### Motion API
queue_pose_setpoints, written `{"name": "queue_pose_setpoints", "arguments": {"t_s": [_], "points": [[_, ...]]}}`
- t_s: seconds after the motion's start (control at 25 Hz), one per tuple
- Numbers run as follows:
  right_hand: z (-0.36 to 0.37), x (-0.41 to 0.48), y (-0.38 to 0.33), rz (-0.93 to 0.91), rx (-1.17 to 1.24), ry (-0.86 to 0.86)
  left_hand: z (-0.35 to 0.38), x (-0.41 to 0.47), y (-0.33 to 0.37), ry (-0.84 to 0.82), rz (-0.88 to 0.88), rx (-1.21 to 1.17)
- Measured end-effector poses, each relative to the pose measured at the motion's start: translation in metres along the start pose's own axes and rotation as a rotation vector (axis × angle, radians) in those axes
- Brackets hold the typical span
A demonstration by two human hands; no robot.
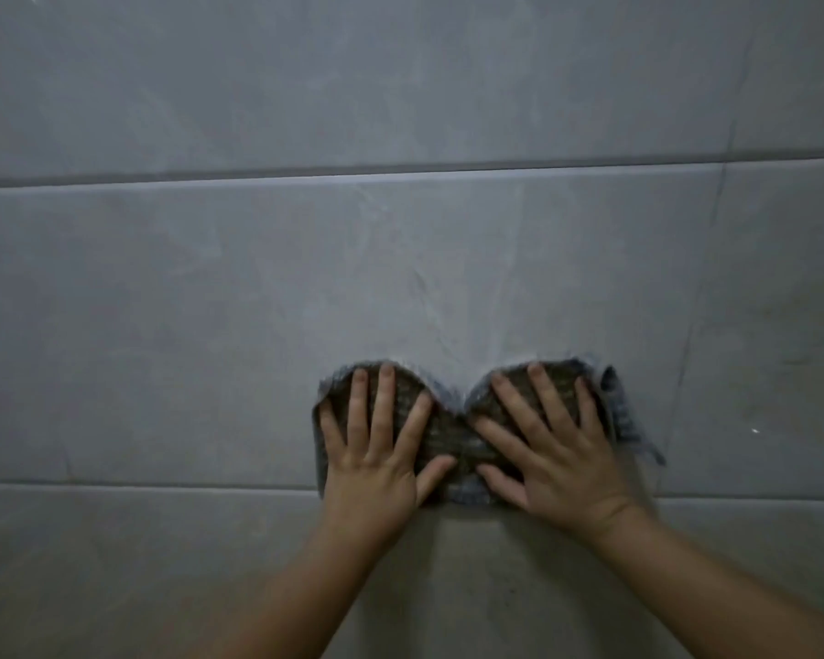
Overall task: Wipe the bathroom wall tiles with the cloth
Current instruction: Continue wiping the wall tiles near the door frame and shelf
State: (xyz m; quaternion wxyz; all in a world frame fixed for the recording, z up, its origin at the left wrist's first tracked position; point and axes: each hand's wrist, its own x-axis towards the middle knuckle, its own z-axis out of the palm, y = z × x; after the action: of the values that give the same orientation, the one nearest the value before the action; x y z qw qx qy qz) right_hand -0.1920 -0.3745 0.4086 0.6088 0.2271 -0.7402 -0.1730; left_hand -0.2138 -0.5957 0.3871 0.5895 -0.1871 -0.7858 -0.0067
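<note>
Head view, dim light, some blur at the cloth's right edge.

Your left hand [377,461] lies flat on the cloth [448,439], palm toward the wall, fingers [385,401] spread wide and pointing up. Nothing is gripped; the hand presses the fabric against the tile rather than closing round it. The thumb angles inward toward the other hand.

Your right hand [557,461] is the same: flat, splayed, pressing, not clenched. Its thumb points inward, and the two thumbs are near each other but apart, with a strip of cloth showing between them.

The cloth is a dark, checked weave with paler blue-grey edges. It sits under both sets of fingers, bunched into two rounded humps that follow the fingertips, with a dip between the hands. A loose flap hangs out just beyond your right little finger, down toward the right.

The wall tiles [210,302] are large, grey and glossy with faint marble veining. One horizontal grout line [305,180] runs well above your fingertips. A second horizontal grout line [139,484] passes at about the level of your palms, so the cloth lies mostly on the middle tile, its lower edge reaching just over this joint. A slanted vertical joint [695,287] lies off to the right of your right hand.

Both forearms enter from below, bare.
</note>
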Motion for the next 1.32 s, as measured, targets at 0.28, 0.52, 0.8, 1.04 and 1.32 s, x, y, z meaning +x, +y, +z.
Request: {"name": "queue_pose_setpoints", "arguments": {"t_s": [0.28,0.52,0.8,1.04,1.32], "points": [[-0.024,0.046,0.078,0.256,-0.080,0.087,-0.010,0.101,0.047,0.092,-0.136,0.008],[-0.008,-0.062,0.029,0.266,-0.047,-0.068,0.012,0.017,0.076,-0.013,0.040,-0.013],[-0.022,-0.015,0.055,0.401,0.064,0.048,-0.007,0.080,0.091,0.039,0.031,-0.075],[-0.042,0.045,0.147,0.330,-0.018,0.116,-0.025,0.164,0.102,0.102,-0.079,-0.011],[-0.043,-0.027,0.142,0.272,0.006,0.023,-0.008,0.111,0.151,-0.057,0.003,0.001]]}}
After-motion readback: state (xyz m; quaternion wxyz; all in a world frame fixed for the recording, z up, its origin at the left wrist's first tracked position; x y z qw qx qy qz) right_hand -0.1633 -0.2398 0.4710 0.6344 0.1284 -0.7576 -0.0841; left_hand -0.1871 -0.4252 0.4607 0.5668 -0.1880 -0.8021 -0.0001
